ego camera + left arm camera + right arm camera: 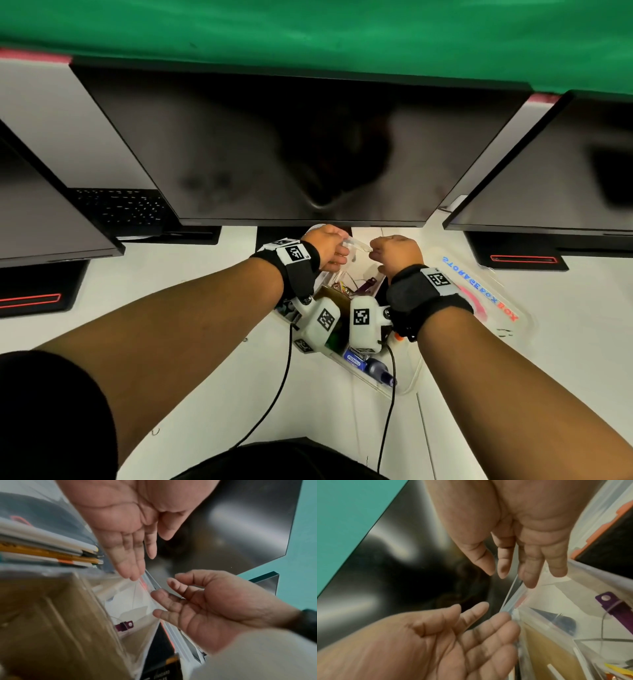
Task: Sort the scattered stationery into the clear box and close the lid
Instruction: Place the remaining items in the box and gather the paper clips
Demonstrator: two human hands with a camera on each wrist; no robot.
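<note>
The clear box (407, 380) stands open on the white table, holding a brown carton (334, 296), a purple clip (366, 283) and a blue pen (370, 366). Its lid (486, 298), lettered STORAGE BOX, lies flat just to the right. My left hand (330, 248) and right hand (394, 251) meet at the box's far end under the monitor. In the wrist views both hands have straight fingers: the left hand (132, 566) touches the clear rim (154, 582), and the right hand (522, 568) touches the same rim (513, 601). Neither holds anything. Pencils (51, 553) lie stacked inside.
A large dark monitor (301, 147) hangs just above and behind the hands, its base close to the box. Two more monitors flank it (41, 205) (565, 164), and a black keyboard (120, 205) sits at back left. Wrist-camera cables (274, 404) trail over the table front.
</note>
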